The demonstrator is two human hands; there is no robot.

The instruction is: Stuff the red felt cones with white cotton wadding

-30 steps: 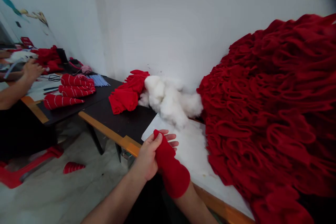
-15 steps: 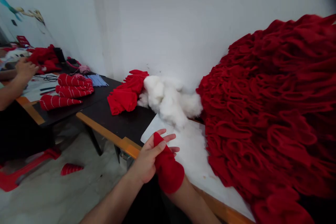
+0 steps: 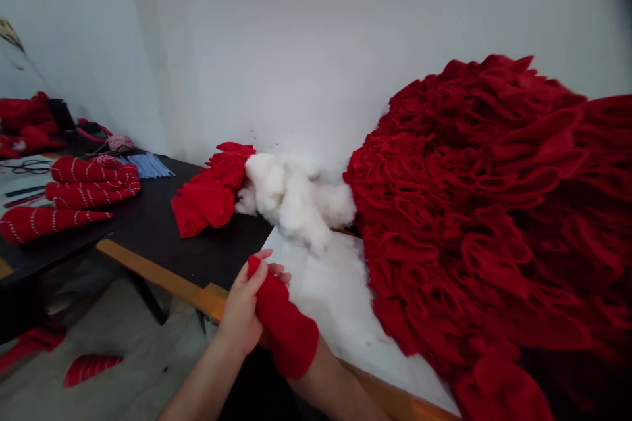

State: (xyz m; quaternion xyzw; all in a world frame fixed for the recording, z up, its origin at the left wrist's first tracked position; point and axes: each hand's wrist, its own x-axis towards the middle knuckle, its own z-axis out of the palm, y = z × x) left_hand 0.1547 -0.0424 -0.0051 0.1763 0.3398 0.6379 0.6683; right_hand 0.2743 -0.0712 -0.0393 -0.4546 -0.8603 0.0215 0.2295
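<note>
A red fabric sleeve (image 3: pixel 281 316) covers my right hand (image 3: pixel 295 342) down to the wrist, so its fingers are hidden. My left hand (image 3: pixel 243 316) grips the sleeve's narrow far end, thumb on top and fingertips showing past the other side. Both hands are held over the near edge of the table, in front of a white sheet (image 3: pixel 340 306). White fluffy stuffing (image 3: pixel 301 200) lies on the sheet's far part, beyond my hands.
A big heap of red fabric pieces (image 3: pixel 459 230) fills the right side. Folded red pieces (image 3: pixel 207 197) sit left of the stuffing. Red striped cones (image 3: pixel 54 222) and blue strips (image 3: pixel 147 166) lie farther left. Another striped cone (image 3: pixel 91 368) is on the floor.
The view has turned right, and the co-worker's arm has left it. The sleeve now reaches farther over my right hand and wrist, with my left hand still gripping its end.
</note>
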